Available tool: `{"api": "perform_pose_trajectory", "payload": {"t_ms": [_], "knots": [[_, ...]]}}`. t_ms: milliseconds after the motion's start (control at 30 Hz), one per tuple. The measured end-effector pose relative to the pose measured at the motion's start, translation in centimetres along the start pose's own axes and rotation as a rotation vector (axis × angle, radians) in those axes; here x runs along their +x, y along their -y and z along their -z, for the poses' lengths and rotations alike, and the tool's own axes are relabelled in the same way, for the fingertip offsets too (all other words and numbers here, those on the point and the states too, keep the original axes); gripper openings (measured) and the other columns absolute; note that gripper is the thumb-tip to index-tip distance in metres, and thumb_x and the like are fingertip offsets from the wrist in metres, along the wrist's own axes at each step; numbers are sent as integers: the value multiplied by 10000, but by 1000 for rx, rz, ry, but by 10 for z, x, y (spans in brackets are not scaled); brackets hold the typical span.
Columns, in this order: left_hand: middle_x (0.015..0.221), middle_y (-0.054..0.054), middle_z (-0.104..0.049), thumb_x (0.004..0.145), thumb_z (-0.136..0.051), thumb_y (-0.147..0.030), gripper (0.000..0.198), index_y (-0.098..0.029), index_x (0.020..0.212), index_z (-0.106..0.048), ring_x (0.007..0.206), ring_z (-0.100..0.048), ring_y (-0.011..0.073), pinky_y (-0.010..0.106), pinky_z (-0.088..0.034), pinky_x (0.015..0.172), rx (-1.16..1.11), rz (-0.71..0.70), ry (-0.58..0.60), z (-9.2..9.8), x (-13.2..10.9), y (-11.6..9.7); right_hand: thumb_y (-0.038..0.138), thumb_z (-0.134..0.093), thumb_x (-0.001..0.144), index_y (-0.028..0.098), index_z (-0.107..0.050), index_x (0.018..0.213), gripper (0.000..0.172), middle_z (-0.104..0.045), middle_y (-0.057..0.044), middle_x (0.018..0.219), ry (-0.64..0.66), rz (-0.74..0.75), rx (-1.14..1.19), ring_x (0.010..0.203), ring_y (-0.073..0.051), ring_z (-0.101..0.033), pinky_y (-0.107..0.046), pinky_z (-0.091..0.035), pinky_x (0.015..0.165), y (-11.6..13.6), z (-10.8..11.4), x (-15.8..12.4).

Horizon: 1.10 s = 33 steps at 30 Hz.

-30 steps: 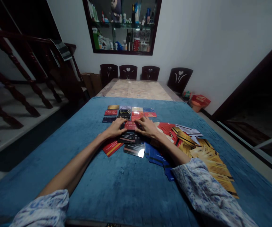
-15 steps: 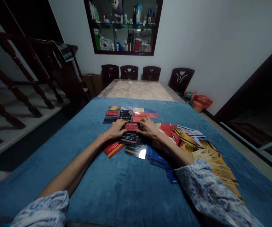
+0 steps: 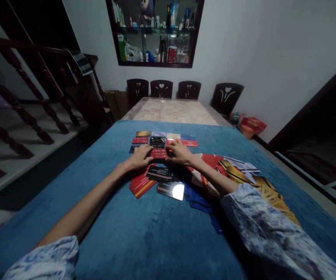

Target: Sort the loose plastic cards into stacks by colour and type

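Note:
Between my two hands is a red card (image 3: 159,154), its left edge held by my left hand (image 3: 140,156) and its right edge by my right hand (image 3: 179,153). The fingers of both hands are curled in around it. Just beyond lie rows of cards, among them a gold card (image 3: 143,133), a black card (image 3: 157,140) and a blue card (image 3: 188,137). Nearer to me are loose black cards (image 3: 160,173), a red card with a gold stripe (image 3: 142,184) and a shiny dark card (image 3: 170,190).
Blue cards (image 3: 199,204) and a spread of gold cards (image 3: 275,200) lie by my right forearm, with white cards (image 3: 242,164) behind. A blue cloth (image 3: 121,241) covers the near table. Dark chairs (image 3: 227,97) stand at the far end, and a railing (image 3: 39,89) at left.
Both hands have moved slightly away from me with the red card, toward the rows. More of the black cards nearer to me now shows. The view has shifted a little.

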<state>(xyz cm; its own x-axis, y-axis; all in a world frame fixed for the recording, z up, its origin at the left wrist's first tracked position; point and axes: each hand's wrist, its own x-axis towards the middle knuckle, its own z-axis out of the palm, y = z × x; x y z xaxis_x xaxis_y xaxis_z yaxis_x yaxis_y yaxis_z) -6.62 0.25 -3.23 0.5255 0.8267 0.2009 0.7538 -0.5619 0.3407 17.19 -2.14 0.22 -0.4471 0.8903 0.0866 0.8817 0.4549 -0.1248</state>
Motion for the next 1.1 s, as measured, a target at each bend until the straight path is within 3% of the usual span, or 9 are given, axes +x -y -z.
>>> {"api": "perform_pose_trajectory", "payload": {"t_ms": [233,667,1100], "knots": [[1366,159,-560,863,-564,-285,467,-159,1312,-585,1284,-502,348,560,-383,1083,23,26,-14,13,-1,19,430,-708,867,209,-707,1062,295,-616,-128,1249,-2,13,-12,1209,-314,-499,-376,-460,892,12,3,23],[1338,136,-578,858,-543,-297,484,-195,1330,-579,1252,-513,329,534,-394,1065,94,112,-27,39,9,57,461,-682,862,197,-679,1211,437,-603,-166,1331,5,34,-70,1229,-351,-505,-407,-473,906,30,5,80],[1288,136,-584,873,-552,-309,472,-185,1327,-587,1248,-527,312,503,-416,1076,134,145,5,47,32,102,416,-658,849,192,-690,1232,445,-645,-173,1331,63,24,-105,1255,-384,-502,-457,-478,914,40,5,127]]}}
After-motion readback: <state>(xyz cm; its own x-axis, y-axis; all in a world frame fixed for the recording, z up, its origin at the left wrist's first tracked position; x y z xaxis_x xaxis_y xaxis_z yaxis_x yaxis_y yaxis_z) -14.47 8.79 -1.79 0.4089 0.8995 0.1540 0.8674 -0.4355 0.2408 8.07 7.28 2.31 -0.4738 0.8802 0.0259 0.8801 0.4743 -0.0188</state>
